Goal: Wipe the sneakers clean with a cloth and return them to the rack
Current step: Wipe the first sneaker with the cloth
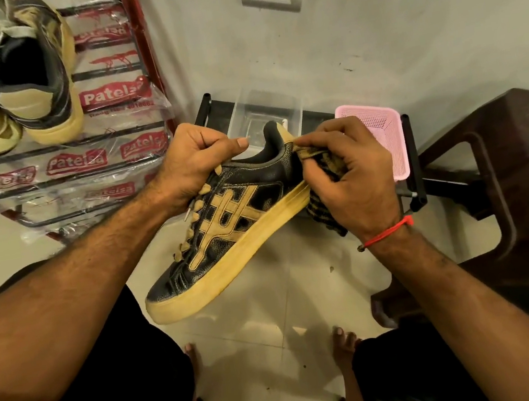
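Observation:
A black sneaker [227,236] with tan stripes, tan laces and a thick pale sole hangs in the air at the centre, toe toward me and heel away. My left hand [193,162] grips it at the tongue and laces. My right hand [351,174] holds a dark striped cloth [325,205] bunched against the heel and presses it there. The red shoe rack [148,63], its shelves wrapped in printed plastic, stands at the upper left.
Two other black-and-tan sneakers [30,70] sit on the rack's top shelf. A clear plastic box [264,108] and a pink basket [379,129] lie on a low black stand by the wall. A brown plastic stool [509,186] stands at the right. My feet rest on the tiled floor.

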Tool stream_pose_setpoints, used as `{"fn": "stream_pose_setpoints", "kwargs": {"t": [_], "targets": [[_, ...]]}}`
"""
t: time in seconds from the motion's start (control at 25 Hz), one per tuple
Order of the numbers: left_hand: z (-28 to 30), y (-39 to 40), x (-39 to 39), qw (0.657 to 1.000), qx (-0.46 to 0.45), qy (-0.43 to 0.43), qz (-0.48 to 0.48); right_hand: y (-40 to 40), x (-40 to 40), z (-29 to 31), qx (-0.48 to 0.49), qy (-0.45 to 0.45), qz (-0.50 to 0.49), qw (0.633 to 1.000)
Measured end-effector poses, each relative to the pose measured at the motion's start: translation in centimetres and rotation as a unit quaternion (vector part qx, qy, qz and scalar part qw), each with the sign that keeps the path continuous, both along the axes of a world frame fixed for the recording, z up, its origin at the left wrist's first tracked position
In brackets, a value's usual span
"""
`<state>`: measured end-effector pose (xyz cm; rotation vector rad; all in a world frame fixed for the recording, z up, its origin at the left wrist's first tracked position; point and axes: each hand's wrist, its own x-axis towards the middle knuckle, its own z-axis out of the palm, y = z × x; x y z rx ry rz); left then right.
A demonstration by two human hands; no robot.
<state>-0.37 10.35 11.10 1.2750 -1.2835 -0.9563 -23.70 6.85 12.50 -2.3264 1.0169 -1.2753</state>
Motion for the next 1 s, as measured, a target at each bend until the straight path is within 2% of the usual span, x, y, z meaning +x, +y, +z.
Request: {"fn": "stream_pose_setpoints", "kwargs": {"t": [0.08, 0.12, 0.24, 0.32, 0.48, 0.68, 0.84, 1.0], "targets": [[0.1, 0.0, -0.3, 1.000, -0.002, -0.019, 0.003, 1.1, 0.7, -0.3, 0.006, 0.002, 0.035, 0.999], [0.1, 0.0, -0.5, 1.000, 0.000, -0.029, 0.004, 1.7, 1.0, -0.4, 0.018, 0.014, 0.084, 0.996], [0.0, -0.2, -0.6, 0.999, 0.014, -0.046, 0.013, 3.2, 1.9, -0.8, 0.069, 0.078, 0.258, 0.961], [0.3, -0.4, -0.5, 0.997, 0.033, -0.052, 0.042, 3.5, 2.1, -0.8, 0.100, 0.087, 0.298, 0.945], [2.1, -0.3, 0.2, 0.977, 0.143, -0.075, 0.137, 2.3, 1.4, -0.2, 0.184, 0.018, 0.212, 0.960], [3.2, 0.7, 0.5, 0.956, 0.250, -0.090, 0.124, 2.3, 1.9, -0.9, 0.337, -0.013, 0.150, 0.929], [3.5, 0.9, -0.5, 0.950, 0.258, -0.138, 0.105, 2.4, 2.0, -2.2, 0.390, -0.065, 0.105, 0.912], [3.4, 0.8, -1.4, 0.958, 0.202, -0.185, 0.081, 2.1, 1.5, -2.6, 0.328, 0.025, 0.102, 0.939]]}}
